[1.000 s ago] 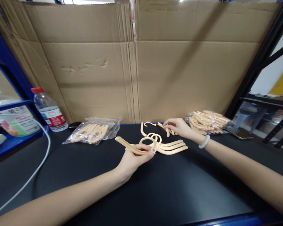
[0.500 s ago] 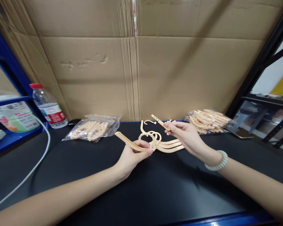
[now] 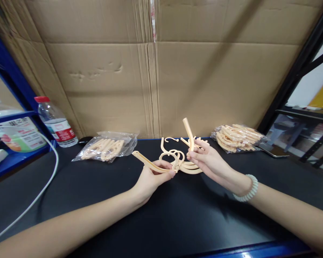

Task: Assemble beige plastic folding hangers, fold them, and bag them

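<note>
Pinching a channelled arm piece (image 3: pixel 146 162) between thumb and fingers, my left hand (image 3: pixel 148 181) holds it just above a black table (image 3: pixel 177 215). My right hand (image 3: pixel 211 161) has its fingers closed around the lower end of a curved arm piece (image 3: pixel 188 130), whose free end points up and away from me. Both pieces are in front of me, near the middle of the table, a small gap between them. They look like light, fairly stiff cream plastic, smooth enough to slip a little, and the slender ends might snap if bent hard. The thick part near the bend seems the best place to grip. The left one is hollowed along its length like a gutter; the right one shows a rounded, matte back. Beyond my fingers, ring-shaped hooks (image 3: pixel 179 154) and bowed arms (image 3: pixel 190 171) lie bunched together, with a loose open hook (image 3: pixel 171 139) farther back. A crinkly clear bag (image 3: pixel 130 138) of similar parts rests on the left, and a fuller bag (image 3: pixel 237 138) on the right. Creased brown cardboard (image 3: pixel 110 82) stands behind. A pale beaded bracelet (image 3: pixel 254 186) circles my right wrist.
</note>
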The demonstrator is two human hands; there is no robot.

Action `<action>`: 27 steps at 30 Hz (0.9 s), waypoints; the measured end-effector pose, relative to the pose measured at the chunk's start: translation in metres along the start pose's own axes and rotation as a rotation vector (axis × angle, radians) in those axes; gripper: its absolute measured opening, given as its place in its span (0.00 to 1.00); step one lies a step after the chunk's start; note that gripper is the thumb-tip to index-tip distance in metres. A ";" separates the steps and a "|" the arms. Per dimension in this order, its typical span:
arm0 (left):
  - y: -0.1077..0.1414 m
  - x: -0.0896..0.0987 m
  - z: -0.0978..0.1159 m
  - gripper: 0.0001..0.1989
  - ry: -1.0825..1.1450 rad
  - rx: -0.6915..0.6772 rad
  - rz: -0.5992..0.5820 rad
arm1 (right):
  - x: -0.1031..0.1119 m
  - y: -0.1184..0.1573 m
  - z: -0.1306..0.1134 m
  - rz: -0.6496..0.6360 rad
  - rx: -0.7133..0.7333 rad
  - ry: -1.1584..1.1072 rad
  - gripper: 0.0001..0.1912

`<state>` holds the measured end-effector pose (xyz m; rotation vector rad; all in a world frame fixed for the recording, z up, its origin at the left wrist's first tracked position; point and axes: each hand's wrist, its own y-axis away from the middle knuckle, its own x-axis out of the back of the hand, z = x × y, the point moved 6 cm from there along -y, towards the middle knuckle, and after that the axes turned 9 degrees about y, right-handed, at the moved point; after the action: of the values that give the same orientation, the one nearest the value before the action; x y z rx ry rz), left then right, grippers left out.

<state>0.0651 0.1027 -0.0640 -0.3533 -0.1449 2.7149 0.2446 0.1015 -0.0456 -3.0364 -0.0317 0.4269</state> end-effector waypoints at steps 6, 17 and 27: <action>0.000 0.002 -0.002 0.08 0.004 -0.009 -0.010 | -0.020 0.013 0.013 -0.195 -0.003 0.177 0.14; 0.000 -0.007 0.005 0.05 0.025 -0.057 -0.128 | -0.027 0.018 0.009 -0.280 0.082 0.332 0.14; 0.002 -0.013 0.010 0.04 0.010 -0.050 -0.181 | -0.032 0.020 0.005 -0.335 0.133 0.380 0.10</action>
<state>0.0730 0.0955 -0.0522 -0.3504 -0.2305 2.5345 0.2122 0.0812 -0.0433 -2.8465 -0.4586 -0.1658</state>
